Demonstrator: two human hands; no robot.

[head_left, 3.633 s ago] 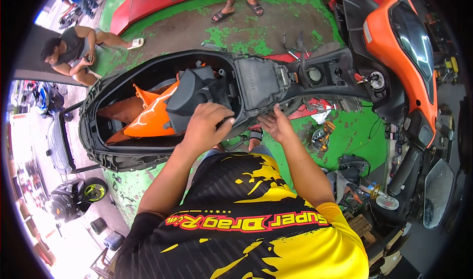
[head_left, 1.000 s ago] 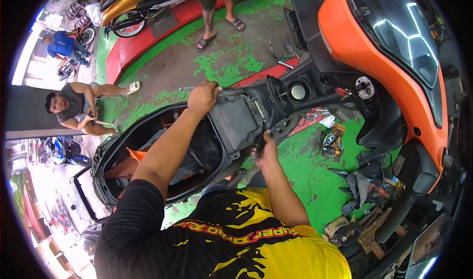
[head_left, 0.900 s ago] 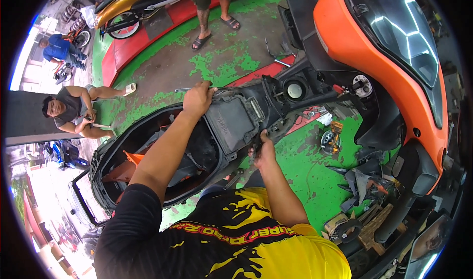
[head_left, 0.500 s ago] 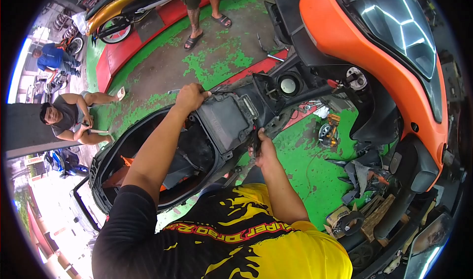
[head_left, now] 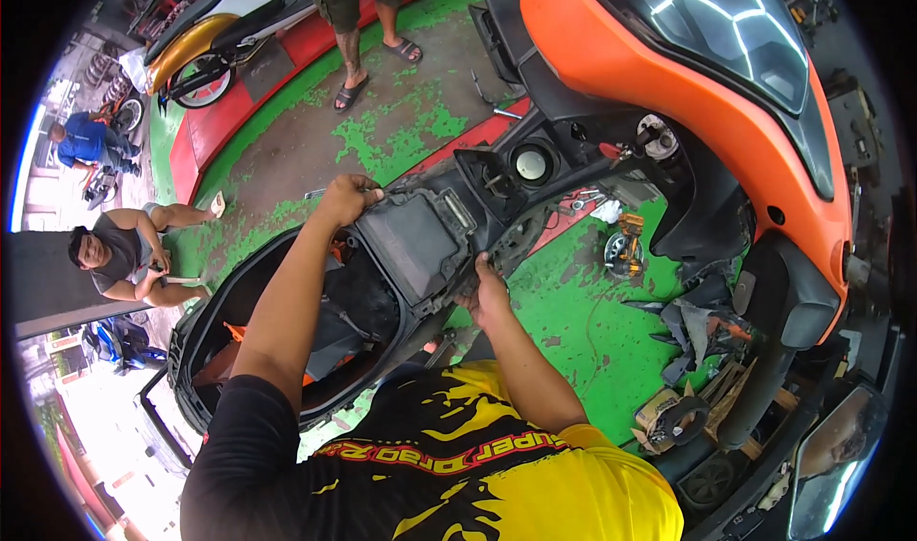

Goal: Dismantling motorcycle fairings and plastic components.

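My left hand (head_left: pixel 349 200) reaches over the black under-seat section of a dismantled scooter, fingers curled on the far edge beside a dark grey lid (head_left: pixel 408 247). On the near side, my right hand (head_left: pixel 485 297) grips the black edge with its thumb up; its fingertips are partly hidden. Left of the lid is the open storage bucket (head_left: pixel 358 321), with orange and dark pieces inside, partly behind my left forearm. Forward of the lid lie a round fuel filler (head_left: pixel 531 165) and the orange front fairing (head_left: pixel 611 49).
A seated person (head_left: pixel 129 254) watches at left; another (head_left: pixel 355 35) stands beyond the scooter, and one in blue (head_left: pixel 86 140) is farther off. A parked motorcycle (head_left: pixel 201 49) stands on a red platform. A yellow drill (head_left: pixel 628 235), loose panels (head_left: pixel 697 331) and wood pieces (head_left: pixel 726 398) lie at right.
Since the oldest frame, my left hand has gone from the bucket to the far edge and my right hand has closed on the near edge. Lately both hands and the scooter appear farther left in view.
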